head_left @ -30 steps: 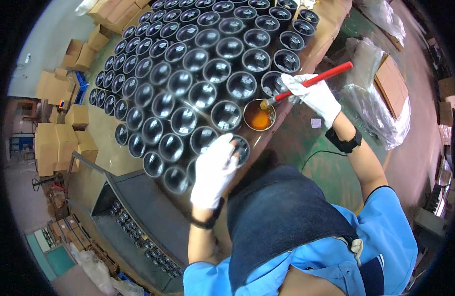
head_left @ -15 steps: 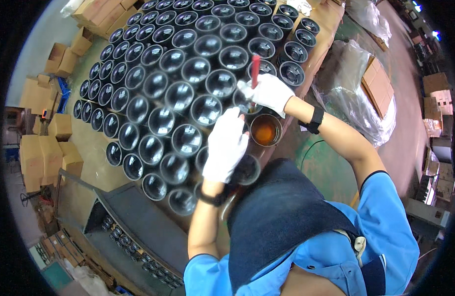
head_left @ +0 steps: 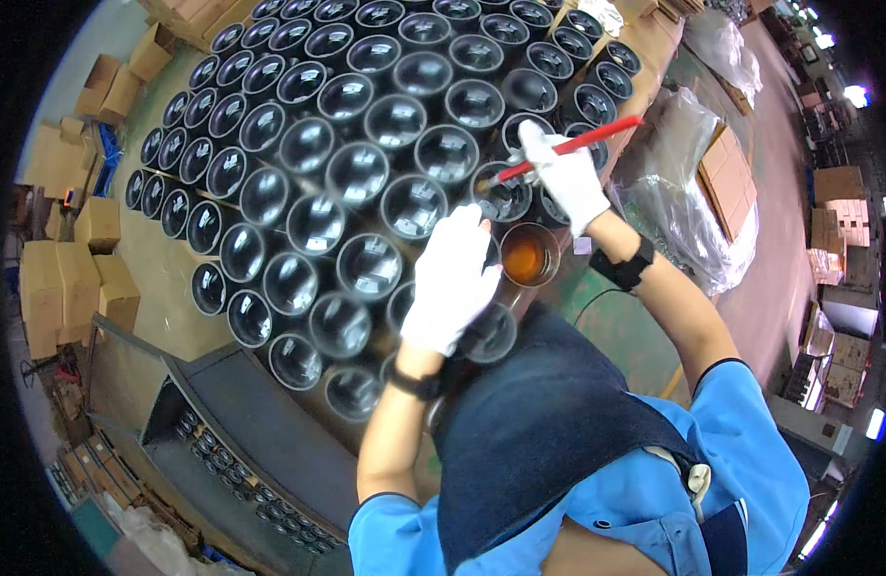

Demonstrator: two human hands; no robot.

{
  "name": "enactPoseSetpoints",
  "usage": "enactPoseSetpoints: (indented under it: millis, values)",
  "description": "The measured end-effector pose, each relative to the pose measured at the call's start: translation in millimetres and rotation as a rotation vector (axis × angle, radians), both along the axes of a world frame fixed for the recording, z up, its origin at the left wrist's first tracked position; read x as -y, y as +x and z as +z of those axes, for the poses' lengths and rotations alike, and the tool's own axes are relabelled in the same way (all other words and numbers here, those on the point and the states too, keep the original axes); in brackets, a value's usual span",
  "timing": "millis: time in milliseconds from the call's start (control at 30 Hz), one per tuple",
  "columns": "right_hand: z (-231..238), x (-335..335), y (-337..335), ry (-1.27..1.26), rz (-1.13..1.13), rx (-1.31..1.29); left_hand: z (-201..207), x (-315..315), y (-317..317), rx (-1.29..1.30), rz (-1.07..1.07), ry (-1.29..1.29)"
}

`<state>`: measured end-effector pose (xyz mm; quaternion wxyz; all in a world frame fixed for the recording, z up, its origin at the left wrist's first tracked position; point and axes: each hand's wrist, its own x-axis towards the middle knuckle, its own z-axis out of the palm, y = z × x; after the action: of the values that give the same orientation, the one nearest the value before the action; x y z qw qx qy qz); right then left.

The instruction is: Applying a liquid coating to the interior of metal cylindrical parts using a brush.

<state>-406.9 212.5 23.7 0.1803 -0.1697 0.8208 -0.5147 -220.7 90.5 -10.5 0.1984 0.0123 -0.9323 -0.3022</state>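
My right hand [head_left: 566,178], in a white glove, is closed around a brush with a red handle [head_left: 596,133]. The brush tip points down and left, over a black round bowl-shaped part [head_left: 503,202] with a shiny inside. Just left of that part is my left hand [head_left: 448,288], also gloved, its fingers drawn together and pointing away from me. Whatever its fingertips pinch, if anything, is hidden. A round container of amber-brown liquid [head_left: 527,257] stands between my hands, nearer to me.
Rows of similar black bowl-shaped parts [head_left: 361,173] cover the table. A plastic-wrapped stack with a cardboard sheet [head_left: 727,182] stands to the right. Cardboard boxes [head_left: 78,298] line the left side. A dark metal rack [head_left: 260,413] holding smaller parts is at lower left.
The brush has swung from nearly upright to a slant, its handle end now toward the right. My right hand has shifted slightly right; my left hand stays near the same parts.
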Motion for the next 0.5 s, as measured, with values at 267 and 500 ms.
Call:
enactPoseSetpoints:
  millis: [267, 500]
  values:
    - [-3, -16, 16, 0.274, 0.39, -1.13, 13, 1, 12, 0.07, -0.008, -0.006]
    - [3, 4, -21, 0.284, 0.556, -0.469, 40, 26, 3, 0.18, 0.046, -0.105]
